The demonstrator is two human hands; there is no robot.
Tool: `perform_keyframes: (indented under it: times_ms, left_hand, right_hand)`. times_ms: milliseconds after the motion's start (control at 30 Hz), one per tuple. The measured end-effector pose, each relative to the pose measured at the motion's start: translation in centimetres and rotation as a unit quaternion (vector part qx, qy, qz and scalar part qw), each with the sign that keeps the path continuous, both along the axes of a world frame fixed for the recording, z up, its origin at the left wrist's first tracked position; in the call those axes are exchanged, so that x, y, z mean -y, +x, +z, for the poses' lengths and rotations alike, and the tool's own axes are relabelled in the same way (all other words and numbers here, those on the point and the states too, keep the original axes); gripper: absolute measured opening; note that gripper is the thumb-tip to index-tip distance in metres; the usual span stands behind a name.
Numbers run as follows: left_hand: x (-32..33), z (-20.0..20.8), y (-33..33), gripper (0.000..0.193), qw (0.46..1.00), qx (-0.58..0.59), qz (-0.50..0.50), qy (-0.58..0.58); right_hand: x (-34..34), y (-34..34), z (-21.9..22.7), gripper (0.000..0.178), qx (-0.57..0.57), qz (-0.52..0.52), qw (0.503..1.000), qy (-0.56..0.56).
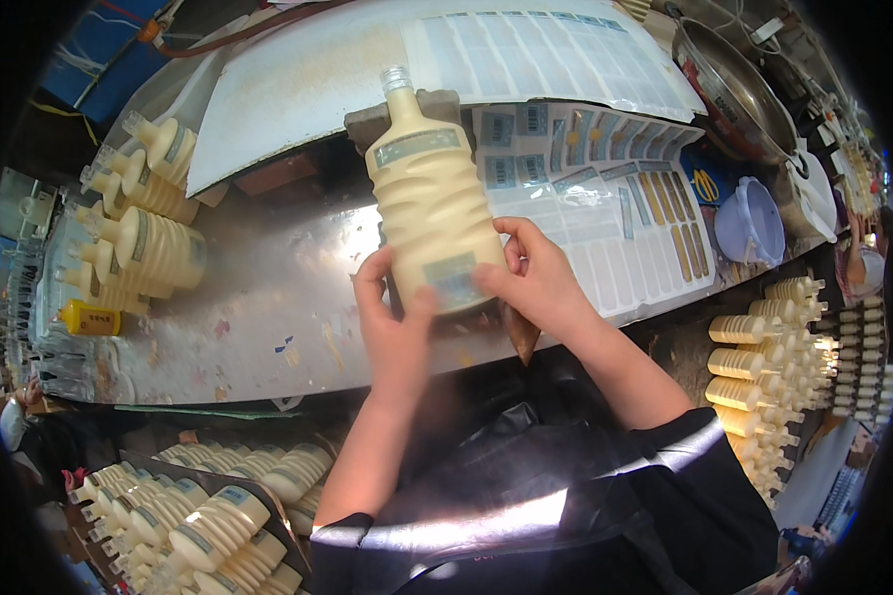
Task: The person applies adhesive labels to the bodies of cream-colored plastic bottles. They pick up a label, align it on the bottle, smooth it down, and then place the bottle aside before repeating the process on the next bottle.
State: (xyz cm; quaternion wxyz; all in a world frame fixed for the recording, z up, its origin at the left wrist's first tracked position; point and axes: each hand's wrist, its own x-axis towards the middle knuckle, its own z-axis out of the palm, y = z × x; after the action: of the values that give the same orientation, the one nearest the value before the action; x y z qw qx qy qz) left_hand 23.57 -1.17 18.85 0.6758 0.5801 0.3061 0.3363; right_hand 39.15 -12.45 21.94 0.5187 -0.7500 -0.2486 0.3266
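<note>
A cream bottle [432, 203] with wavy ridges and a clear threaded neck lies tilted, neck away from me, against a grey padded rest [367, 123]. My left hand [395, 307] grips its lower left side, the thumb close to the base. On the lower right, my right hand [536, 278] holds it too, fingers curled at the side and thumb pressed by the edge of a blue-grey label [452, 281]. Another label band [417, 146] crosses the shoulder. Under my right hand a pointed brown piece [519, 333] shows at the bench edge.
Sheets of labels [615, 233] cover the bench's right side, beside a lilac bucket [749, 223] and a large metal pan [734, 84]. Labelled bottles [159, 248] and a yellow container [90, 317] stand left. More bottles fill a box [223, 521] lower left and stacks [739, 362] at right.
</note>
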Motion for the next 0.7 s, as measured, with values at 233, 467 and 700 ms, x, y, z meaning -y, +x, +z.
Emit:
perform_keyframes:
  times_ms: [233,467,700]
  left_hand:
    - [0.7,0.7,-0.2,0.063,0.999,0.040,-0.019,-0.022]
    - [0.6,0.4,-0.1,0.070,1.000,0.024,-0.012,-0.013]
    - [0.7,0.3,-0.1,0.071,1.000,0.002,0.001,-0.003]
  right_hand:
    - [-0.1,-0.6,1.5,0.074,0.056,0.028,0.997,-0.050]
    - [0.0,-0.7,0.7,0.073,0.073,0.014,0.997,-0.031]
    - [-0.2,-0.9,0.5,0.071,0.053,0.004,0.998,-0.014]
